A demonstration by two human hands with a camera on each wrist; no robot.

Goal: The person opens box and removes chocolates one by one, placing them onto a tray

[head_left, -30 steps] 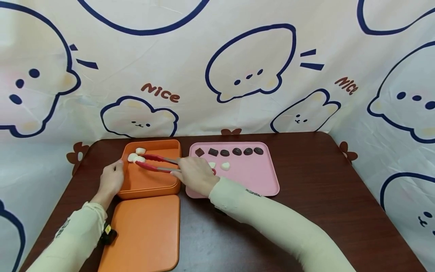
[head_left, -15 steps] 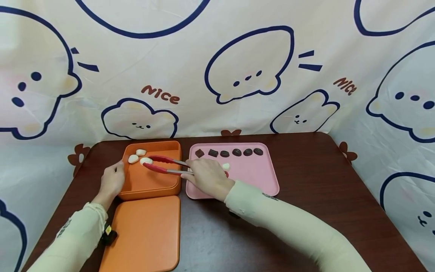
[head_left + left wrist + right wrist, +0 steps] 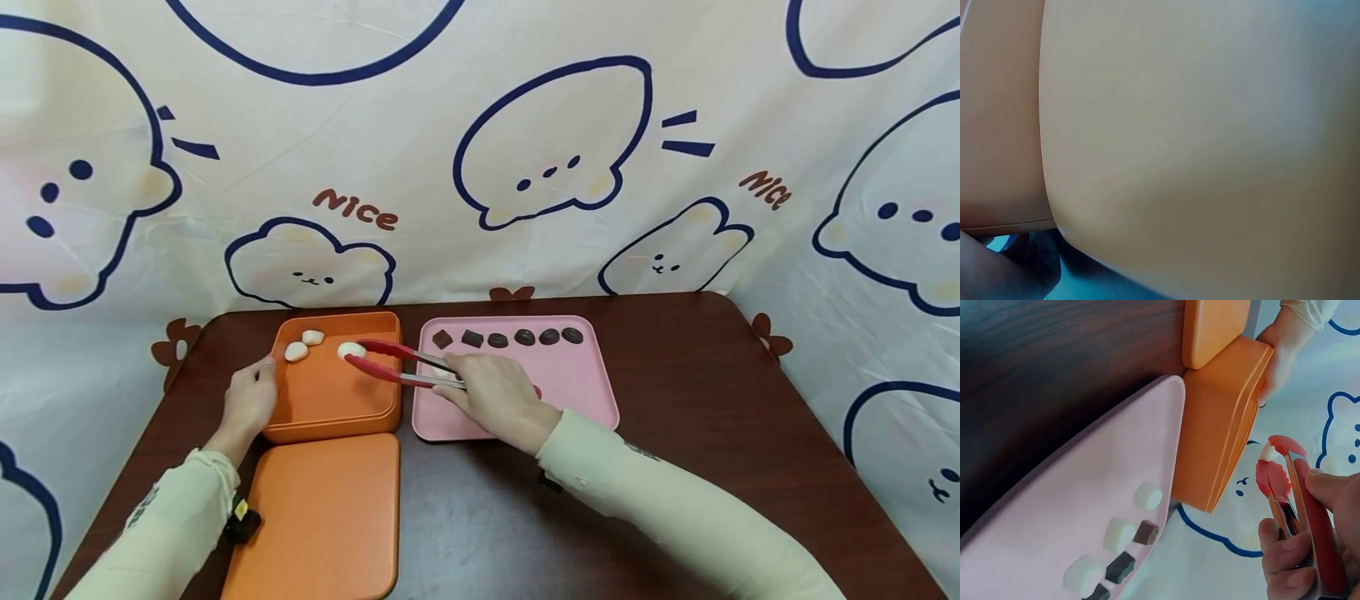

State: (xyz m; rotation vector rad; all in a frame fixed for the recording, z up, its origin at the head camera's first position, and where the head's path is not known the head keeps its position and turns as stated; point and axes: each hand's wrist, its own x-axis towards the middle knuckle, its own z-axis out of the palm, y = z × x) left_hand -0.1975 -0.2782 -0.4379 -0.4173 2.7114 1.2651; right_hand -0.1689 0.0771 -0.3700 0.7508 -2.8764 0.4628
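My right hand point(image 3: 498, 396) grips red-tipped metal tongs point(image 3: 375, 369) by the handle part. Between the tongs' tips is a white rounded piece point(image 3: 351, 350), above the right part of an orange box point(image 3: 330, 431). Two more white pieces point(image 3: 296, 351) lie in the box's back left corner. At the box's left side, my left hand point(image 3: 251, 396) holds the wall, thumb at the rim. In the right wrist view, the tongs' red tips point(image 3: 1274, 478) pinch the white piece, and my fingers wrap the handle. The left wrist view is mostly filled by a close orange surface point(image 3: 1179, 125).
A pink tray point(image 3: 577, 383) stands right of the box. Several dark chocolates point(image 3: 524, 337) line its back edge. White pieces point(image 3: 1147, 495) lie in a row beside them, mostly hidden by my right hand in the head view. An orange lid point(image 3: 322, 508) lies in front of the box.
The right hand and tongs have moved right, carrying one white piece away from the two others in the box. My left hand has stayed at the box's left wall.
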